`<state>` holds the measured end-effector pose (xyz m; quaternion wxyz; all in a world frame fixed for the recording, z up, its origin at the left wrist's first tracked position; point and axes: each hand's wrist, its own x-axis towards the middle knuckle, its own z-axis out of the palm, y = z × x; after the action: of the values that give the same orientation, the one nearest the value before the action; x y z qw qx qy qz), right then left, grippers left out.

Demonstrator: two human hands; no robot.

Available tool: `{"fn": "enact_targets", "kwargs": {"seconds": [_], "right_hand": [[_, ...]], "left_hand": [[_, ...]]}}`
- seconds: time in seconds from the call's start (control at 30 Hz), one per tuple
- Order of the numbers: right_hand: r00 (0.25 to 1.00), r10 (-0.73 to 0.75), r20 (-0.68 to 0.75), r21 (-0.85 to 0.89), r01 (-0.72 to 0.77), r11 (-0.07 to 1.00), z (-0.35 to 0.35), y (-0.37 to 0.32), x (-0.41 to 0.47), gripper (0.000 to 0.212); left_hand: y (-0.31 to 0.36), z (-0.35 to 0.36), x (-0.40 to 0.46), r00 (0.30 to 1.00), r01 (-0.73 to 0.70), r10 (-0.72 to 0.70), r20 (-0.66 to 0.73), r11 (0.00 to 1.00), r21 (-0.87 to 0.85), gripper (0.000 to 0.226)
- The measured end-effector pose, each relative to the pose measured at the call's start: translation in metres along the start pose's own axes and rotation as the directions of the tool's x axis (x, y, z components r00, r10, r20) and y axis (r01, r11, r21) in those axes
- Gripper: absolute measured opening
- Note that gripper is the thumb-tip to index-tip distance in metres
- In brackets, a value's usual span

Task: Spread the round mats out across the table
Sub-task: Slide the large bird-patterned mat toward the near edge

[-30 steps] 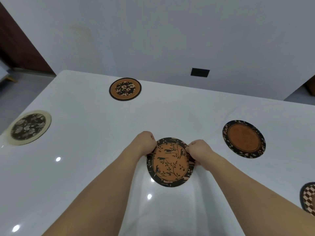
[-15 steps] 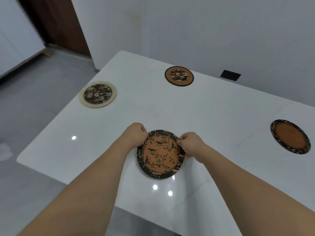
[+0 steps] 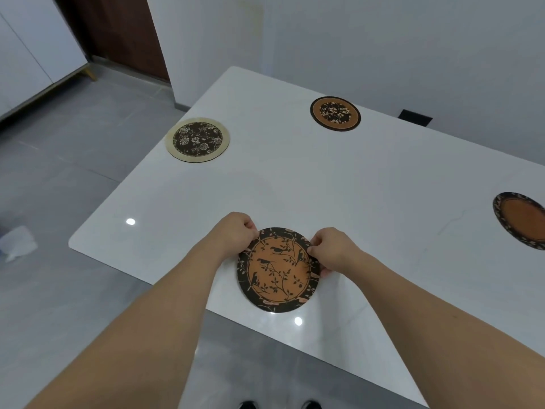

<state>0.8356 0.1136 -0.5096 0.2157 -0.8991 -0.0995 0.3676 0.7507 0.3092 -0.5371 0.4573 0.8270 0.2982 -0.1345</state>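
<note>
both hands pinch one round mat at the near edge of the white desk [image 3: 368, 184]. left hand [image 3: 233, 234] is curled shut on the bird mat [image 3: 278, 270] at its upper-left rim, right hand [image 3: 331, 249] curled shut on the upper-right rim, w/ a fingertip showing under the mat's right edge. the bird mat has an orange centre w/ black birds and branches and a dark patterned border. can't tell if it lies flat on the desk or is lifted a bit; its near rim sits just inside the desk's front edge.

3 other mats lie flat on the desk, all well apart from each other. cream-rimmed mat [image 3: 198, 140] w/ a dark floral centre sits near the far-left corner. orange mat w/ dark floral centre [image 3: 335, 113] is at the far side, close to the wall. dark-rimmed mat w/ plain orange centre [image 3: 522, 219] is at the right, partly cut off by the frame edge.

a black wall plate [image 3: 415, 117] sits on the wall just behind the desk. grey tiled floor [image 3: 59, 172] to the left, w/ a crumpled white thing [image 3: 17, 242] on it, blurred. dark wooden door [image 3: 118, 33] at the top left. tips of 2 dark shoes [image 3: 278, 405] show at the bottom edge.
</note>
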Motion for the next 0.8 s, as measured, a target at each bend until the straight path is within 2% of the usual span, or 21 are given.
{"fn": "enact_targets", "kwargs": {"seconds": [0.4, 0.67, 0.8], "right_hand": [[0.997, 0.057, -0.058, -0.108, -0.063, 0.992, 0.007, 0.011, -0.011, 0.023], [0.993, 0.118, -0.012, -0.197, -0.118, 0.973, 0.006, 0.013, -0.011, 0.019], [0.990, 0.139, -0.014, -0.264, -0.138, 0.955, 0.008, 0.008, -0.015, 0.024]], "left_hand": [[0.002, 0.009, -0.007, 0.999, -0.018, 0.017, 0.032, 1.000, 0.024, 0.012], [0.000, 0.012, -0.009, 0.997, -0.013, 0.009, 0.072, 0.998, 0.062, 0.011], [0.000, 0.014, -0.010, 0.997, 0.000, -0.005, 0.083, 0.998, 0.065, 0.009]]}}
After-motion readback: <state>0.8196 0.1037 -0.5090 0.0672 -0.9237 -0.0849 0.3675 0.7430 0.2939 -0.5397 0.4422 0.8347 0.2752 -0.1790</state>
